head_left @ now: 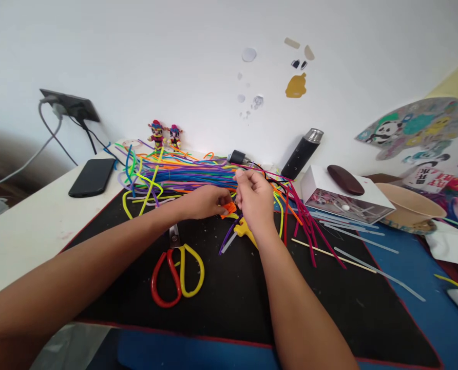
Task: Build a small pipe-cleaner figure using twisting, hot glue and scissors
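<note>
My left hand [208,201] is closed in a pinch on a small orange pipe-cleaner piece [229,208] above the black mat [232,293]. My right hand [254,198] is closed too, its fingertips meeting the left hand's over that orange piece; what it pinches is too small to make out. Both hands hover just in front of a big pile of coloured pipe cleaners [183,174]. A yellow glue gun [246,229] lies partly hidden under my right wrist. Scissors [177,270] with one red and one yellow handle rest on the mat below my left forearm.
A black phone [93,176] lies on the white table at left, near a wall socket with cables. A black flask [302,153], a white box [344,198] with a dark case on it, a paper bowl [409,205], clear glue sticks [367,241] and a wooden skewer are at right. Two small figurines [164,134] stand by the wall.
</note>
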The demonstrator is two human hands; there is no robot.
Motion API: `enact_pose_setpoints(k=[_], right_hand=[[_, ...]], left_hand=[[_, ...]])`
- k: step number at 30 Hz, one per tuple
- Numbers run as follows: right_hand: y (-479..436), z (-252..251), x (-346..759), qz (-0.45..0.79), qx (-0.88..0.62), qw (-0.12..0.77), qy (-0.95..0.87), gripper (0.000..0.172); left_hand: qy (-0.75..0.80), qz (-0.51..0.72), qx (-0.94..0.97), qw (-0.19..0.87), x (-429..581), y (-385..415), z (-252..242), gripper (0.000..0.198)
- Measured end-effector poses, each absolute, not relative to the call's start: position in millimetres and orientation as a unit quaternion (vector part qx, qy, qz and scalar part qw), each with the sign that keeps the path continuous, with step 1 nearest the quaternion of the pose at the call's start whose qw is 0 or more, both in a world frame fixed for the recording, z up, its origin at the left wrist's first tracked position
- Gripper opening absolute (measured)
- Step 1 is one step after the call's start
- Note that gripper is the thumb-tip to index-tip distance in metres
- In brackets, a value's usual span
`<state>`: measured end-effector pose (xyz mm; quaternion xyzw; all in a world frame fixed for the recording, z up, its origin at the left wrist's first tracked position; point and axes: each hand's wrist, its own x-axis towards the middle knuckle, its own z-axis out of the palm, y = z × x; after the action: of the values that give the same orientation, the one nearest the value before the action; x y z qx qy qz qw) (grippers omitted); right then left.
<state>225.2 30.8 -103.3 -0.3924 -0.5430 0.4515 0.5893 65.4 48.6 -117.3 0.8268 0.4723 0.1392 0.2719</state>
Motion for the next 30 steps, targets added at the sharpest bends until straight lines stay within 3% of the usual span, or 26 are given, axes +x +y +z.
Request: enact_pose_setpoints(k=[30], right_hand=[[28.7,-110.6,224.3,0.406,-0.393,0.569,-0.597,0.032]], left_hand=[[0.482,0.185,0.801,0.304,49.4,38.1,-120.6,0.028]])
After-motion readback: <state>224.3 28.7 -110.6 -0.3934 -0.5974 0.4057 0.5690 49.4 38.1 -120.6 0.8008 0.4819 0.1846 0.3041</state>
